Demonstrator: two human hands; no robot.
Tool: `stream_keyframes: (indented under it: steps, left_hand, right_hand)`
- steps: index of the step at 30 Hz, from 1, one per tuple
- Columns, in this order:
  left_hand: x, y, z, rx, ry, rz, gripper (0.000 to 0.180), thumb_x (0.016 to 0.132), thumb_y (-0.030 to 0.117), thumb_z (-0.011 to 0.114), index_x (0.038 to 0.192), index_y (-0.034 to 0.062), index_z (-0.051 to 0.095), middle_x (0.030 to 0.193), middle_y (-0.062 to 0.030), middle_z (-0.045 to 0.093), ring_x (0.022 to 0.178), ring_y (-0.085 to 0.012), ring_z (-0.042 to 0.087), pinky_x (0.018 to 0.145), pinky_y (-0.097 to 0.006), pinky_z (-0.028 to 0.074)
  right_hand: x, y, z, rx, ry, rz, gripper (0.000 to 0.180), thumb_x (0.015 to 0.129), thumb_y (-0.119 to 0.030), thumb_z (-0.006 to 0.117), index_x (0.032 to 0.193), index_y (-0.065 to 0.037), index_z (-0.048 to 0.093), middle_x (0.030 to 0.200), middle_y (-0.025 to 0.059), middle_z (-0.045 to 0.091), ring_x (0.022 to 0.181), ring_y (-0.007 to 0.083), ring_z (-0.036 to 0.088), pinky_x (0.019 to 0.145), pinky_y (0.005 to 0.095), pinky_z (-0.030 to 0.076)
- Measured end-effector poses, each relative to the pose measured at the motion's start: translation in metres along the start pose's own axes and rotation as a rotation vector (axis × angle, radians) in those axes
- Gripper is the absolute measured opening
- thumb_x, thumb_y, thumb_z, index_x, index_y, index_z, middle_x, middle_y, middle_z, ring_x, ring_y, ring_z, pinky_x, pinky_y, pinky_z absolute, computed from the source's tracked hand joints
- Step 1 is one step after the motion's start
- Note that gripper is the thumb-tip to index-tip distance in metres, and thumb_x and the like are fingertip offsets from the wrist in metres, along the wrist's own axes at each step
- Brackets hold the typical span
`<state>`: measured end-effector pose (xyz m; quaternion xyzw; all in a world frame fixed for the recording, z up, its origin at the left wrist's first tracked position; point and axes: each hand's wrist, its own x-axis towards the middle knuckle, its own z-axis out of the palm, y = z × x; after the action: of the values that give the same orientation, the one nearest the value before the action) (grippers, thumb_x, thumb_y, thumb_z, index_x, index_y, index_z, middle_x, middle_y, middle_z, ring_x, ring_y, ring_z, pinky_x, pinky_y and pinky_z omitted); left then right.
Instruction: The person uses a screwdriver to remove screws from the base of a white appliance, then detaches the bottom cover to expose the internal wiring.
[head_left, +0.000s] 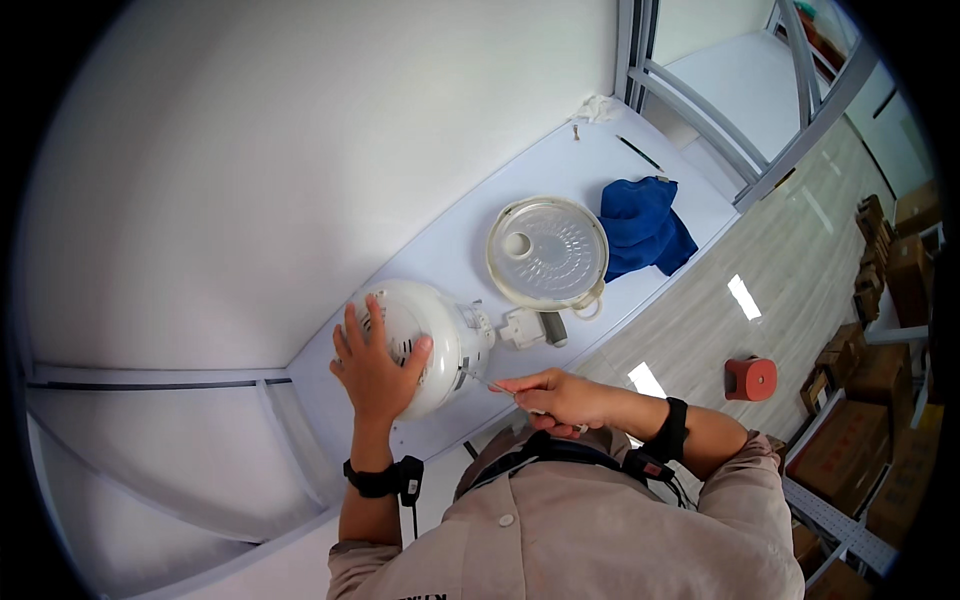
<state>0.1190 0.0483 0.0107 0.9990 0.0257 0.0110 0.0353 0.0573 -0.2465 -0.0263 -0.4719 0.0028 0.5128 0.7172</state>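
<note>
So my left hand (375, 372) is spread flat over the white domed appliance body (425, 345), fingers wide, pinning it on the white surface (450, 250). My right hand (555, 398) is closed around a thin screwdriver (487, 381), its tip touching the body's side by the hinge part. Further along sits the round detached lid (547, 252), with a small white and grey part (533, 327) just beside it and a blue cloth (643, 226) touching the lid's far edge.
</note>
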Motion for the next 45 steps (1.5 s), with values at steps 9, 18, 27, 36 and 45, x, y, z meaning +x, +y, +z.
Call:
stream_keyframes:
  steps: [9,18,27,36,45]
  left_hand:
    - [0.005,-0.002,-0.006,-0.031,-0.044,-0.005,0.107,0.084,0.070,0.074,0.169,0.0168,0.037,0.172,-0.0250,0.027,0.154,-0.0579,0.025,0.110,-0.080,0.027]
    - [-0.028,0.006,-0.039,-0.104,-0.102,0.220,0.120,0.067,0.053,0.095,0.164,0.0089,0.041,0.171,-0.0311,0.022,0.156,-0.0583,0.023,0.118,-0.066,0.034]
    - [-0.039,-0.009,-0.032,-0.062,0.026,0.481,0.090,0.071,0.028,0.082,0.152,0.0024,0.054,0.155,-0.0352,0.047,0.140,-0.0584,0.050,0.111,-0.067,0.044]
    - [-0.036,0.008,-0.030,-0.043,0.033,0.439,0.086,0.068,0.025,0.082,0.146,-0.0031,0.059,0.154,-0.0353,0.051,0.139,-0.0581,0.053,0.111,-0.065,0.048]
    - [-0.032,0.033,-0.026,0.045,-0.033,0.419,0.088,0.068,0.019,0.081,0.146,-0.0105,0.051,0.145,-0.0410,0.052,0.128,-0.0610,0.059,0.111,-0.058,0.050]
  right_hand:
    - [0.003,-0.006,-0.002,0.091,-0.066,0.056,0.054,0.111,-0.018,0.047,0.165,-0.019,0.046,0.066,-0.0016,0.042,0.043,0.0086,0.037,0.039,0.0279,0.032]
    - [0.004,-0.009,-0.003,0.031,-0.008,0.039,0.054,0.111,-0.020,0.047,0.165,-0.018,0.047,0.067,-0.0018,0.045,0.045,0.0076,0.039,0.040,0.0264,0.032]
    - [0.005,-0.020,-0.003,-0.039,0.033,0.064,0.053,0.112,-0.020,0.047,0.165,-0.020,0.047,0.067,-0.0019,0.045,0.046,0.0079,0.039,0.041,0.0258,0.031]
    - [0.004,-0.015,-0.006,-0.027,0.069,0.061,0.049,0.114,-0.022,0.048,0.162,-0.022,0.051,0.068,-0.0024,0.046,0.046,0.0080,0.038,0.041,0.0251,0.032]
    - [0.005,-0.018,-0.009,-0.072,0.105,0.054,0.047,0.114,-0.021,0.047,0.161,-0.020,0.052,0.067,-0.0017,0.046,0.046,0.0084,0.040,0.042,0.0254,0.035]
